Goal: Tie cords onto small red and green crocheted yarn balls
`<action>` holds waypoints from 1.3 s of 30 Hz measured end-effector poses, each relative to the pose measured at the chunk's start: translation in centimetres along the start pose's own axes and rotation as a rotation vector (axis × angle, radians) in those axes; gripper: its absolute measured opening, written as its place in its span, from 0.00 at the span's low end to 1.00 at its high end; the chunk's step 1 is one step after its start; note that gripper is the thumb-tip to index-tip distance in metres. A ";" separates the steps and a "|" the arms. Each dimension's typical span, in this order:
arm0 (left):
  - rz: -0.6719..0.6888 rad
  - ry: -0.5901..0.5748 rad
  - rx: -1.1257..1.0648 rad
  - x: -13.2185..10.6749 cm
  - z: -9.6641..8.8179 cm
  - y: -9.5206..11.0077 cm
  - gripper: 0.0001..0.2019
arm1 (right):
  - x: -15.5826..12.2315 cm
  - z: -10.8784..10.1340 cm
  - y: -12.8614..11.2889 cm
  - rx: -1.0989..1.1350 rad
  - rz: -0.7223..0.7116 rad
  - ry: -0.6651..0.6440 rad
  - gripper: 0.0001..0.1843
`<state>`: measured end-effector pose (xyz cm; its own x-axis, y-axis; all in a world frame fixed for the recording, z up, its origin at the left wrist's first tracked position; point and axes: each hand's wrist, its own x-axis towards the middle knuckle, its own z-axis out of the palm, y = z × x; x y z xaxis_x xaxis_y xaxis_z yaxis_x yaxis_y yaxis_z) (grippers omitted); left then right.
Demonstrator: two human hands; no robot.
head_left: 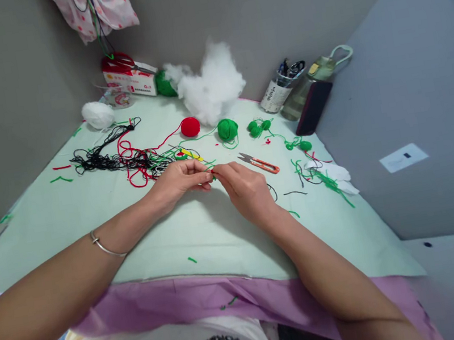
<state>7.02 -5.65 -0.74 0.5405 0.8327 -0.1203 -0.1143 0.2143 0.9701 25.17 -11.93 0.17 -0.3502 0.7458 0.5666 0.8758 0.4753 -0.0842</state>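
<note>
My left hand [180,183] and my right hand [246,189] meet over the middle of the table, both closed in a pinch. Between their fingertips is a small red-and-green yarn piece [213,176], mostly covered by the fingers. Just beyond my left hand lie a yellow tool [191,154], perhaps a crochet hook, and a tangle of black yarn [106,157] mixed with red yarn [138,178]. Orange-handled thread snips [259,163] rest on the table to the right of my right hand, blades pointing away.
Behind the hands sit a red yarn ball [190,127], a green yarn ball [227,129], white stuffing [209,84] and a white yarn ball [98,115]. Red scissors [124,63] lie on a box [139,80]. A bottle [304,89], phone [314,107] and pen cup [277,93] stand back right.
</note>
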 end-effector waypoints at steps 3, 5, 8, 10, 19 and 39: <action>0.003 -0.008 0.020 0.0 -0.1 -0.2 0.16 | -0.1 0.0 0.3 -0.050 -0.045 -0.042 0.11; -0.001 -0.013 0.052 0.0 0.0 -0.3 0.15 | -0.1 0.0 0.3 -0.065 -0.024 -0.071 0.11; -0.017 0.004 0.122 0.1 0.2 -0.4 0.14 | 0.1 0.1 0.0 -0.054 -0.003 -0.044 0.11; -0.017 0.013 0.167 0.1 0.4 -0.4 0.12 | 0.2 0.3 -0.2 -0.034 -0.036 0.009 0.11; 0.010 -0.016 0.214 -0.1 0.2 -0.4 0.08 | 0.2 0.2 -0.3 0.178 -0.073 0.102 0.12; 0.011 -0.002 0.189 -0.1 0.4 -0.6 0.11 | 0.4 -0.1 -1.0 0.611 0.136 0.122 0.06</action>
<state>7.41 -6.07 -1.20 0.5414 0.8336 -0.1096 0.0388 0.1055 0.9937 24.19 -12.14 0.61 -0.1779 0.7768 0.6041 0.5494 0.5877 -0.5939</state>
